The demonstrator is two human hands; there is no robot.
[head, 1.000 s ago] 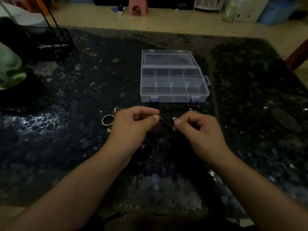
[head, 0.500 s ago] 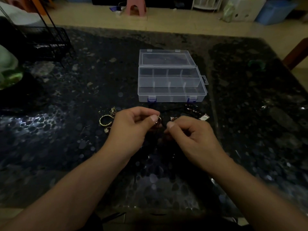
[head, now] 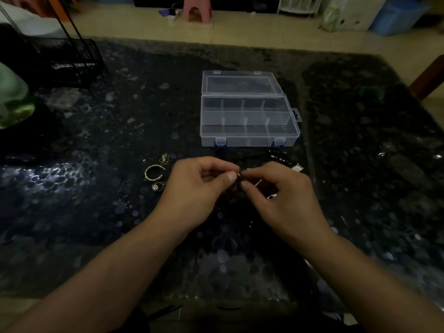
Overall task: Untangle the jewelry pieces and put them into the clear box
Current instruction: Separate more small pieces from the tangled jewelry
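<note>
The clear box (head: 249, 140) lies open on the dark table, lid tipped back, its several compartments showing nothing inside. In front of it my left hand (head: 197, 188) and my right hand (head: 281, 195) meet over a small tangled jewelry piece (head: 239, 177). Both pinch it between thumb and fingertips. A silvery bit (head: 272, 196) of it hangs under my right fingers. To the left lie a gold open bangle ring (head: 153, 173), a small ring (head: 157, 186) and a little gold charm (head: 164, 158). A dark beaded strand (head: 278, 157) lies right of the hands.
A black wire rack (head: 69, 61) stands at the table's back left, with a green object (head: 12, 99) at the left edge. A green band (head: 371, 92) lies at the back right. The table's near edge runs below my forearms. A pink stool (head: 197, 9) is on the floor beyond.
My right hand has moved left until its fingertips meet my left hand's over the jewelry piece. The left hand has stayed nearly still.
</note>
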